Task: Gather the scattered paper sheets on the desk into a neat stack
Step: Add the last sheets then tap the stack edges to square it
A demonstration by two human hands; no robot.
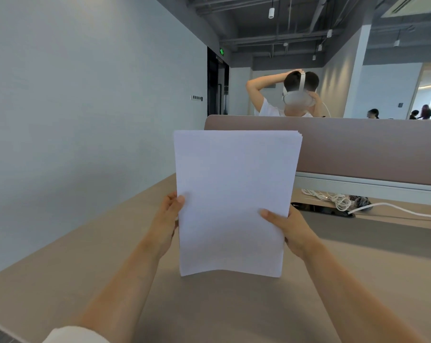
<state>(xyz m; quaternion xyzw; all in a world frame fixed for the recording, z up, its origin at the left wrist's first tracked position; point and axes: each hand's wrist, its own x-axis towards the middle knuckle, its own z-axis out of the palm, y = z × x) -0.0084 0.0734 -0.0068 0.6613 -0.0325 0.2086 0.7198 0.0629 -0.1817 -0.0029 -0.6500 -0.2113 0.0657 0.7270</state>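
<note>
Two hands hold a stack of white paper sheets (pixel 234 201) upright above the beige desk (pixel 85 268). Its left edge is gripped by the left hand (pixel 168 219), its right edge by the right hand (pixel 287 231), thumbs pressed on the front. White cables (pixel 333 198) are coiled beyond.

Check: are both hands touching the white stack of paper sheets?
Touching. The head view shows the left hand gripping the white stack of paper sheets at its left edge and the right hand at its right edge, thumbs in front.
</note>
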